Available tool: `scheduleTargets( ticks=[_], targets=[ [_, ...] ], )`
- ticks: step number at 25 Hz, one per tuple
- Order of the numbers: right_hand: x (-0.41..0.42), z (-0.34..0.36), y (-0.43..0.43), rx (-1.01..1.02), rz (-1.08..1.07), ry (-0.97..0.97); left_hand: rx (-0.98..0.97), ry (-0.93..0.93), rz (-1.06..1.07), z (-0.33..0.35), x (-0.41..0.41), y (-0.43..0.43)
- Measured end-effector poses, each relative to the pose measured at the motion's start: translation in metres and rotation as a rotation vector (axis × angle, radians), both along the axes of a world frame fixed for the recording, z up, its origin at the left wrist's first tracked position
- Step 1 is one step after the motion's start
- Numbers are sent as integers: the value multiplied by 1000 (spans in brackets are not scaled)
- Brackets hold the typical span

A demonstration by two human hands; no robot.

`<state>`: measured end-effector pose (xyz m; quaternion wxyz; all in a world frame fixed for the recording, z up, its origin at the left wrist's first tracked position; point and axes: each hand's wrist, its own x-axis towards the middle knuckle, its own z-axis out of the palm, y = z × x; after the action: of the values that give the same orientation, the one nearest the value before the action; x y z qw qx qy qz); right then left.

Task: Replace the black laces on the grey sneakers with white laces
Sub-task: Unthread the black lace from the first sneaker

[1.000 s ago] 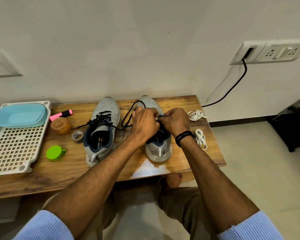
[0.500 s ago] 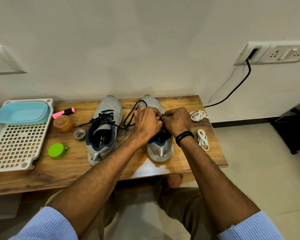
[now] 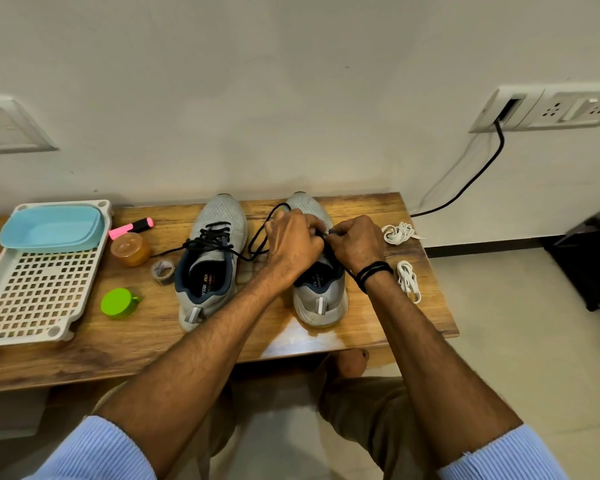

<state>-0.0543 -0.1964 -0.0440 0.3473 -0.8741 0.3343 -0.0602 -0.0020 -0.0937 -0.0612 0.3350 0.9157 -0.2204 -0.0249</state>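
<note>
Left hand [image 3: 293, 245], right hand [image 3: 355, 244] unmoved — pinching black lace [image 3: 261, 226] | sneaker [image 3: 321, 299] eyelets hidden

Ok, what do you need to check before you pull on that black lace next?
1. Left hand and right hand grip the black lace: ok.
2. Right sneaker sits flat on the table: ok.
3. Eyelets already freed: cannot tell, hands cover them.
4. White laces within reach beside it: ok.
5. Left sneaker unlaced: not ok, black lacing in place.
</note>
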Motion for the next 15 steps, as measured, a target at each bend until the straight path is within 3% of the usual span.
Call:
scheduleTargets(
  ticks=[3,4,6,10,15],
  targets=[
    [-3,-2,-4,81,-47,11,-502,-51,351,14,15,11],
    [-2,-2,-5,88,-54,10,-609,-115,503,22,21,19],
    [-1,0,-6,83,-35,20,-647,-157,671,33,29,34],
    [1,5,0,10,27,63,-339,153,568,29,22,38],
    [4,3,-2,-55,87,42,148,-50,341,21,8,28]
  ],
)
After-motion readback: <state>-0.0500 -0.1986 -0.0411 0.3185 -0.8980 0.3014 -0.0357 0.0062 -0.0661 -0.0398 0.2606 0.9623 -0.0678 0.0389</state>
